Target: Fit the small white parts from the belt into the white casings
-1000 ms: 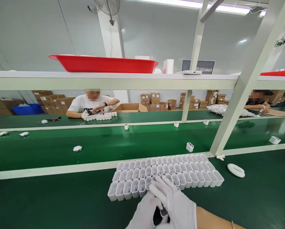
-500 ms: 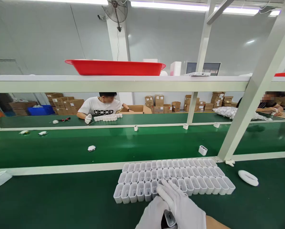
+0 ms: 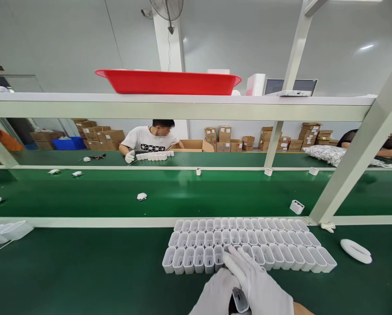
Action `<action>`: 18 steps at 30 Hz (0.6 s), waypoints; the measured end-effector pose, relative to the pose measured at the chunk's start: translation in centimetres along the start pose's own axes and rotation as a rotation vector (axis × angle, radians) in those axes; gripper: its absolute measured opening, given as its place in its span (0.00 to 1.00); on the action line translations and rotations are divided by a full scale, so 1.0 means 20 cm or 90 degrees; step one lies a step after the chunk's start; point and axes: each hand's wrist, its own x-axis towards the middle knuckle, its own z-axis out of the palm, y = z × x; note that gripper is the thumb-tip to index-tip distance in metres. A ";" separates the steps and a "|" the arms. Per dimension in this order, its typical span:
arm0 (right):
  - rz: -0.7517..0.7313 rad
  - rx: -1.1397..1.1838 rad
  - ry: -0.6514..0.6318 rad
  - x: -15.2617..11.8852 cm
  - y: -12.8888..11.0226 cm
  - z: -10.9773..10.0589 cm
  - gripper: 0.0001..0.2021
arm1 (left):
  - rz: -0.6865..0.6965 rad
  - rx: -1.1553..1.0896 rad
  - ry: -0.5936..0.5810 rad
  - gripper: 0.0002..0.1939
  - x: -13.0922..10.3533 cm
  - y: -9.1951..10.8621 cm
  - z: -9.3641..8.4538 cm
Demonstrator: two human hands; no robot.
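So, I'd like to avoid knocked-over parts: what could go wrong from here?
The white-gloved right hand reaches over the front row of open white plastic cups, so it might nudge some askew. The small grey open-topped plastic casing sits between it and the white-gloved left hand; fabric fingertips could let the casing slip.

Cups on table, before belt; right of them, possibly ring.

Left hand in white glove, right hand matching, straight-edged cuff
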 end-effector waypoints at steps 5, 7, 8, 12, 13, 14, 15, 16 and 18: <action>0.026 -0.028 0.008 0.00 -0.03 0.01 0.45 | -0.166 0.090 -0.028 0.22 0.04 0.01 0.05; 0.027 -0.039 0.049 0.00 -0.03 0.03 0.43 | -0.132 0.084 -0.012 0.21 0.04 0.01 0.06; 0.028 -0.041 0.055 0.00 -0.03 0.03 0.43 | -0.115 0.079 -0.009 0.20 0.04 0.00 0.06; 0.014 -0.029 -0.024 0.00 0.01 0.04 0.45 | -0.090 0.073 -0.023 0.19 0.01 0.01 0.02; 0.007 -0.025 -0.028 0.00 0.02 0.04 0.46 | -0.088 0.067 -0.022 0.18 0.01 0.02 0.01; 0.001 -0.022 -0.019 0.01 0.03 0.04 0.46 | -0.084 0.058 -0.017 0.18 0.00 0.02 0.00; -0.006 -0.021 -0.010 0.01 0.03 0.04 0.46 | -0.079 0.050 -0.011 0.18 0.00 0.03 -0.01; -0.011 -0.021 -0.003 0.01 0.04 0.04 0.46 | -0.078 0.045 -0.008 0.18 0.00 0.04 -0.01; -0.010 -0.026 -0.003 0.01 0.03 0.04 0.45 | -0.083 0.049 -0.018 0.19 -0.01 0.05 -0.02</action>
